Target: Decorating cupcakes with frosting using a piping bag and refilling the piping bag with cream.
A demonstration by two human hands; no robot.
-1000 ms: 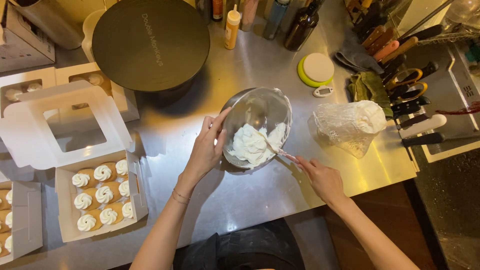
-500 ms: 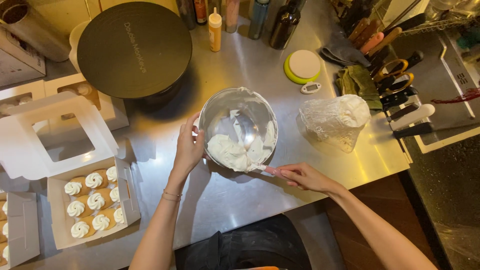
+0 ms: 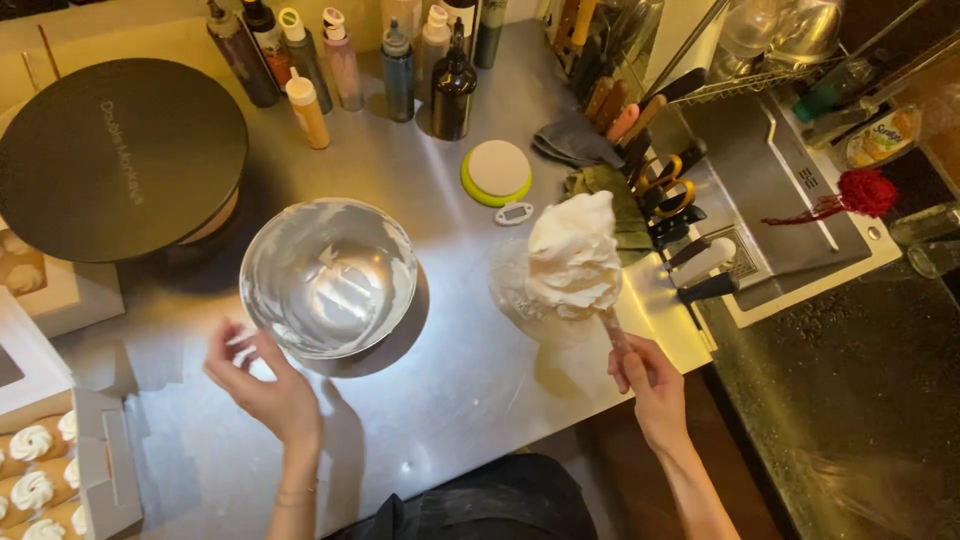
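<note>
Head view, lower right of centre — what was the right hand (image 3: 648, 380) doing?

— It was closed around the handle of a spatula (image 3: 612, 325), blade up, with a big heap of white cream (image 3: 573, 255) piled on it. The cream stood over a clear bag (image 3: 520, 295) on the steel counter (image 3: 450, 400), right of the middle of the frame.

— And the left hand (image 3: 265, 385)?

— Open, fingers spread and loosely curled, holding nothing. It was just below the metal bowl (image 3: 330, 275), fingertips near the rim; I couldn't tell whether they touched it. The bowl sat left of centre, scraped almost bare, with white smears on its wall.

— What lay further out?

— A round black turntable (image 3: 120, 155) in the upper left, a row of bottles (image 3: 345, 60) along the top, and a small green-rimmed round lid (image 3: 497, 172) above the cream. A box of frosted cupcakes (image 3: 35, 480) showed at the lower left edge, and a sink (image 3: 770, 170) with knives (image 3: 690, 260) beside it in the upper right.
</note>
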